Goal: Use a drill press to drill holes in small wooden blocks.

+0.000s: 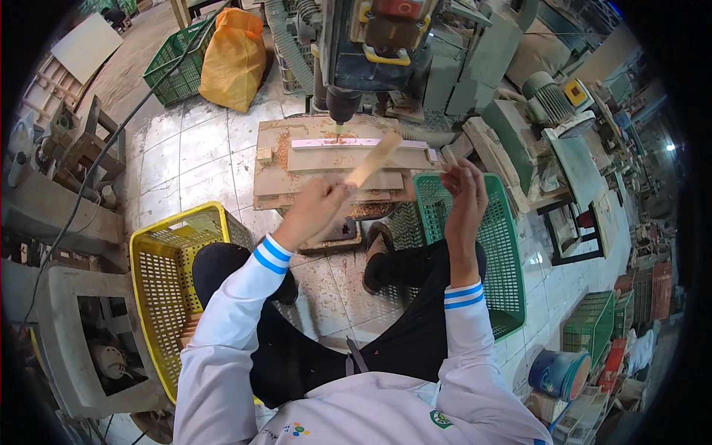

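Observation:
My left hand (320,208) is closed on one end of a short, flat wooden strip (376,159), which is blurred by motion and slants up to the right over the worktable. My right hand (466,194) is raised off the table's right side, above a green crate; its fingers are loosely bent and apart, somewhat blurred, and I make out nothing held in them. Beyond both hands, a drill press (345,104) points its bit down at a board jig (326,159) with a pale straight fence (311,143). Wood shavings lie around the bit.
A yellow basket (141,297) holding some wooden pieces stands by my left leg, a green crate (512,274) by my right. Farther off are an orange sack (233,59), another green crate (174,70) and a motor-driven machine (549,100). Shavings litter the tiled floor.

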`<state>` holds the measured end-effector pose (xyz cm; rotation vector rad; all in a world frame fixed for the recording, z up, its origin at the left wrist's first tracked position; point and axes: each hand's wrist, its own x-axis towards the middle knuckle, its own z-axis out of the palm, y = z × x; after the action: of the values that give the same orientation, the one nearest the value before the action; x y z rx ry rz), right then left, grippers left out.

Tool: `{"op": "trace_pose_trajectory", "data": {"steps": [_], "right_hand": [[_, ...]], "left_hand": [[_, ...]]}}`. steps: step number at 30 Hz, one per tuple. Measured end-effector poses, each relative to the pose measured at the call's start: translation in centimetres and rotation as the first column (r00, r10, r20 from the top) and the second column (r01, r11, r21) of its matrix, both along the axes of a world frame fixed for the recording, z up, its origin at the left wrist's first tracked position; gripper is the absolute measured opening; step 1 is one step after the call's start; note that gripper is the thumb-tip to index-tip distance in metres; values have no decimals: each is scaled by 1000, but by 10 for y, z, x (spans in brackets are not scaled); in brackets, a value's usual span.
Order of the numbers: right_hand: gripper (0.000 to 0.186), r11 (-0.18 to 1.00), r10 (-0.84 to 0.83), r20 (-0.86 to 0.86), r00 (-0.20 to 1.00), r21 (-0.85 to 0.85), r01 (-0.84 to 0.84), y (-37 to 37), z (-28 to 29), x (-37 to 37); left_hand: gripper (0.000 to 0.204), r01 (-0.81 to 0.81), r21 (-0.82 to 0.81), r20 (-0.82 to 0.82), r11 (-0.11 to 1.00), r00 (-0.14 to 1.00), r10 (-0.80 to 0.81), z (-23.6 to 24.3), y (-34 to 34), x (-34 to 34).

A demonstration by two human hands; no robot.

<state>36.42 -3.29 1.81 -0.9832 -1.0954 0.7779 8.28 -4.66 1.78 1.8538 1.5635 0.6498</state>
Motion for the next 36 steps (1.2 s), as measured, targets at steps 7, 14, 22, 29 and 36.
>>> {"op": "trace_pose_trajectory", "data": {"steps": [7, 14, 22, 29, 36], "right_hand": [[31, 990, 101, -1, 995, -101, -100, -10, -5, -9], [27, 953, 201, 201, 959, -266, -144, -31, -13, -16], [32, 784, 400, -46, 915, -499, -368, -83, -16, -41], [24, 956, 88, -29, 996, -278, -92, -85, -1, -1], [21, 843, -414, 95, 905, -334, 420, -98, -10, 200]], "left_hand": [[41, 529, -637, 739, 562, 211, 640, -22, -48, 51], [35, 462, -612, 787, 642, 280, 550, -22, -62, 60], [36, 85, 124, 397, 989, 909, -128, -25, -65, 70], [68, 472, 142, -47, 870, 881, -470, -29, -80, 71], [52, 476, -280, -361, 834, 752, -551, -33, -65, 16]]}}
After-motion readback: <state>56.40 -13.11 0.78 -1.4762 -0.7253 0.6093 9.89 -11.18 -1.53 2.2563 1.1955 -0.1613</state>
